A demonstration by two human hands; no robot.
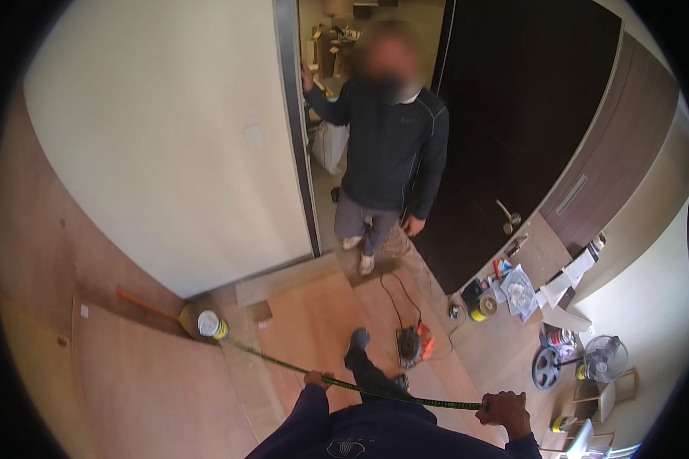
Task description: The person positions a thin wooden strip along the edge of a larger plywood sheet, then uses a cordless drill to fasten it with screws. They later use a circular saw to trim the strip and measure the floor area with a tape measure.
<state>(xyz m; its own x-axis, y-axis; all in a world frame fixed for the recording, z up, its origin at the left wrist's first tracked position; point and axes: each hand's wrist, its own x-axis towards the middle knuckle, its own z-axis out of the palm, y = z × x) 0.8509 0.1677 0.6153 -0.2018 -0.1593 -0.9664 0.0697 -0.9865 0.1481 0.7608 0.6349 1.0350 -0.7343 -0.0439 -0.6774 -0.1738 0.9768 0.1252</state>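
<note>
A green tape measure blade (429, 402) stretches across in front of my body, its far-left part running toward a white bucket (209, 324) by the wall. My left hand (319, 380) is closed at the blade, gripping it partway along. At the blade's right end, my right hand (505, 414) is shut round the tape measure; whether a case sits inside the fist is hidden. Below the blade, reddish plywood sheets (311, 311) lie on the floor, with one of my feet (357, 341) on them.
An orange circular saw (415, 344) with a black cord rests on the boards. Another person (394, 145) stands in the doorway beside a dark door (513, 130). To the right are a fan (605, 359), papers (519, 291) and a tape roll (483, 308). A broom (149, 306) lies left.
</note>
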